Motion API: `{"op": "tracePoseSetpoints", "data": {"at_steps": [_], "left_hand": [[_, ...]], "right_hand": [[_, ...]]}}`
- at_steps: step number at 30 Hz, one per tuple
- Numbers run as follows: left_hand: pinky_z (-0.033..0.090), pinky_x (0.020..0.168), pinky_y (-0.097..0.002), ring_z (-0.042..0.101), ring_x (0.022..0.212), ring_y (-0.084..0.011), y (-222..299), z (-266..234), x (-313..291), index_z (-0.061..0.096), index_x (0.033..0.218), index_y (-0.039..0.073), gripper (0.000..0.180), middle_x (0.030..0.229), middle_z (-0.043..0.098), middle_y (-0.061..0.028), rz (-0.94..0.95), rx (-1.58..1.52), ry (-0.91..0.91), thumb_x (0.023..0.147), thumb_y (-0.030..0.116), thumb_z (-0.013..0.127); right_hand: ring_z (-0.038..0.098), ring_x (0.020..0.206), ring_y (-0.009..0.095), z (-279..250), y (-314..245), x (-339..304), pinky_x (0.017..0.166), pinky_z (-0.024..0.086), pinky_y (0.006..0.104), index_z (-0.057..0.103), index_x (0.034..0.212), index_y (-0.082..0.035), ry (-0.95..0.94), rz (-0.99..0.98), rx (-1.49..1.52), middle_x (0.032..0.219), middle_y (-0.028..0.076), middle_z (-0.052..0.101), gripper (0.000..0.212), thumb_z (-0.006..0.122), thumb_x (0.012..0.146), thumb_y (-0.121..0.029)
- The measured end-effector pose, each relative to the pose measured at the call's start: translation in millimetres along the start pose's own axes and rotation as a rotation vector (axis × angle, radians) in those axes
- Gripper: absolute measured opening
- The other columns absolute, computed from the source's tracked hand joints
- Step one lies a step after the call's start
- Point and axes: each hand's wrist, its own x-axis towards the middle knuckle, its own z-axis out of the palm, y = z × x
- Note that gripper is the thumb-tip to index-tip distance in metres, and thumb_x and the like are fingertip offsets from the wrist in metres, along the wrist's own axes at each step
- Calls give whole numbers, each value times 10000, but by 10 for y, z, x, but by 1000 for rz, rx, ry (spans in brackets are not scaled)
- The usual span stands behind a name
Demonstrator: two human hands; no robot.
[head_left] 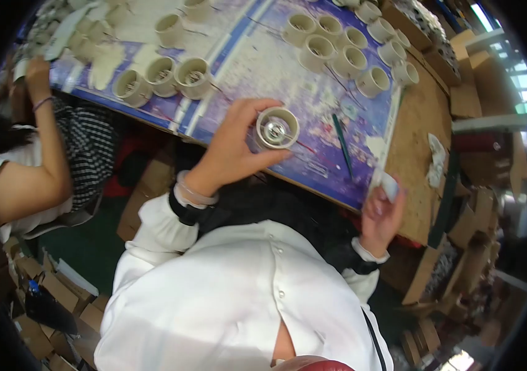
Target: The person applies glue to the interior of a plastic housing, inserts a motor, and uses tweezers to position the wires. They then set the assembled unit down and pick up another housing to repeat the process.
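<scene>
My left hand (232, 145) is closed around a white round cup-shaped housing (293, 131), thumb on the near side and fingers on the far side. The housing's open top faces up, and shiny metal parts show inside it. A thin red wire runs out beside it over the purple-blue tabletop. Off to the right, by the table's edge, my right hand (382, 216) pinches a small whitish piece (389, 187), perhaps paper or cloth; its kind cannot be made out. Between the hands and farther up lies a dark green pen-like stick (342, 145).
Several similar white housings with wires stand at the far right, one of them a front cup (372, 83), and more at the left (193, 79). A crumpled white cloth (437, 159) lies on the wooden board (413, 185). A co-worker's arm (53, 148) is at the left. Cardboard boxes (59, 290) surround the table.
</scene>
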Motion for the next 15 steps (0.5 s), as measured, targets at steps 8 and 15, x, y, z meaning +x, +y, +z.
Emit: {"op": "tracePoseSetpoints", "data": {"at_steps": [8, 15], "left_hand": [[404, 965, -379, 531, 1089, -315, 73, -109, -70, 534, 1211, 42, 586, 1149, 584, -116, 164, 334, -7, 696, 131, 799], [402, 968, -406, 525, 1081, -338, 40, -221, -79, 513, 1269, 35, 620, 1144, 590, -141, 190, 601, 102, 715, 163, 760]], "right_hand": [[553, 880, 158, -426, -347, 246, 750, 435, 268, 519, 1253, -32, -54, -231, -10, 1066, 101, 606, 325, 560, 980, -203], [575, 1049, 181, -615, -509, 416, 935, 432, 308, 559, 1210, -5, 13, -337, -923, 1122, 107, 641, 310, 625, 949, -159]]}}
